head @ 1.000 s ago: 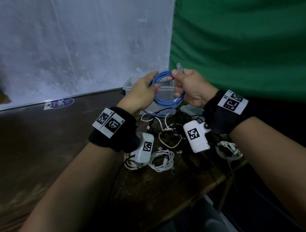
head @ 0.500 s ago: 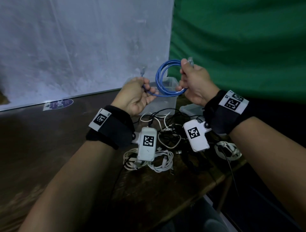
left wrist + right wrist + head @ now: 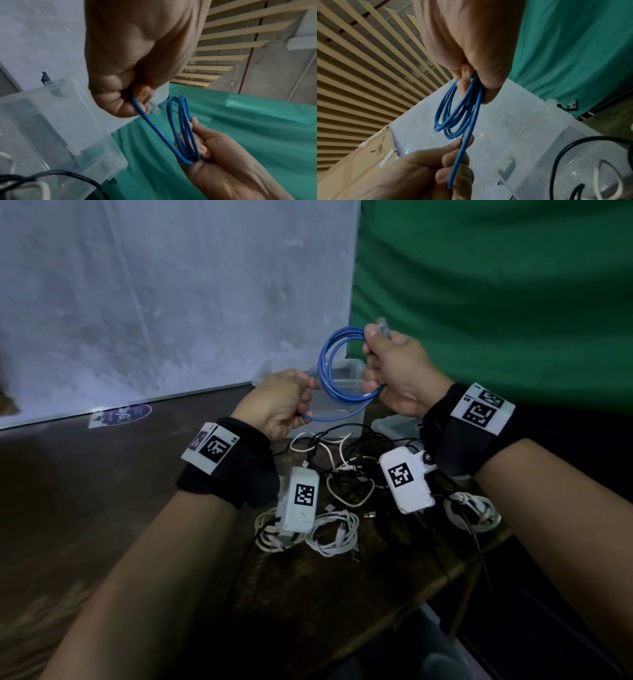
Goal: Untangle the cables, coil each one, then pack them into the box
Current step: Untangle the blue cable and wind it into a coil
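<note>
The blue cable [image 3: 337, 371] hangs in the air between my two hands, above the clear plastic box [image 3: 346, 419] and the mess of cords on the surface [image 3: 102, 508]. I hold it up there so the loops fall freely and none of them snag on the other cables below. My right hand [image 3: 397, 378] is curled round the gathered loops at their right side, thumb and fingers clamped on the bundle, with one clear plug [image 3: 383, 326] poking up above my knuckles; that hand serves as the anchor, keeping the turns stacked so they cannot spring apart. My left hand [image 3: 277, 405] pinches the loose tail of the cable near its other plug [image 3: 154, 106], which shows just past my fingertips in the left wrist view. I judge the coil is nearly finished, and this last stretch needs to be wrapped or tucked in before it goes into the box. Both wrists are raised and turned inward, palms roughly facing each other, the right one higher than the left. Under my forearms lie the white cables [image 3: 329, 532], a few of them already looped, and a tangle of black cables [image 3: 346, 453] next to the box. The box's lid [image 3: 394, 428] rests just beside it.
</note>
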### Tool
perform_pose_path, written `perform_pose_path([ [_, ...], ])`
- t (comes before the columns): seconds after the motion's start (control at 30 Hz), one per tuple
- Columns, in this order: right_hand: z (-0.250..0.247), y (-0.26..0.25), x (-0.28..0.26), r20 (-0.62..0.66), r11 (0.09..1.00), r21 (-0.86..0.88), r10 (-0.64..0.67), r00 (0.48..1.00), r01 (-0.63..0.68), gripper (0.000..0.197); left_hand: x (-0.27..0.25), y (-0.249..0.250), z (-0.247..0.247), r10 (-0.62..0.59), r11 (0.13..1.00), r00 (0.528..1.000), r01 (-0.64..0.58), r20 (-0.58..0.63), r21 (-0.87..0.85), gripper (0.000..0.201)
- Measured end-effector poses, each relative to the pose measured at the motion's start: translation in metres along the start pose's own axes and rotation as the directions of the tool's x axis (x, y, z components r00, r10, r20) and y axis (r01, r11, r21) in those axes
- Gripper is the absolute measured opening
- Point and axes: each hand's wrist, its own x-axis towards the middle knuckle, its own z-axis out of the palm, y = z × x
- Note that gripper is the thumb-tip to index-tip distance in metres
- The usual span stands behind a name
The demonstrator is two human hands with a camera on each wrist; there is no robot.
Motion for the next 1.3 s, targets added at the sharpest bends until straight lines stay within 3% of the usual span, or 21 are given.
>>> perform_pose_path([
  [0.1, 0.003, 0.004, 0.0, 0.036, 0.998, -0.05, 0.025, 0.999, -0.023, 0.03, -0.001, 0.0, -0.001, 0.04, 0.997, 0.996, -0.045, 0.078, 0.063, 0.028],
  [0.23, 0.003, 0.008, 0.0, 0.042, 0.994, -0.091, 0.056, 0.998, -0.052, 0.029, -0.003, 0.001, -0.002, 0.06, 0.997, 0.988, -0.054, 0.144, -0.049, 0.027],
  [0.53, 0.005, 0.012, -0.006, 0.059, 0.975, -0.212, 0.082, 0.995, -0.068, 0.026, -0.006, 0.008, -0.009, -0.147, 0.945, 0.948, 0.219, 0.282, -0.242, 0.028],
  [0.6, 0.007, 0.012, -0.008, 0.086, 0.97, -0.235, 0.089, 0.992, -0.066, 0.026, -0.008, 0.005, -0.005, -0.129, 0.965, 0.954, 0.183, 0.27, -0.186, 0.017],
  [0.77, 0.009, 0.013, -0.01, 0.109, 0.967, -0.241, 0.112, 0.988, -0.083, 0.025, -0.006, 0.0, -0.002, 0.0, 0.998, 0.972, 0.014, 0.233, -0.06, 0.02],
  [0.97, 0.011, 0.013, -0.01, 0.132, 0.976, -0.21, 0.081, 0.988, -0.052, 0.024, -0.003, -0.003, 0.004, 0.161, 0.987, 0.982, -0.163, 0.102, 0.01, 0.017],
  [1.3, 0.011, 0.016, -0.008, 0.165, 0.976, -0.213, 0.085, 0.983, -0.049, 0.026, -0.001, -0.004, 0.003, 0.118, 0.991, 0.99, -0.123, 0.076, 0.059, 0.021],
])
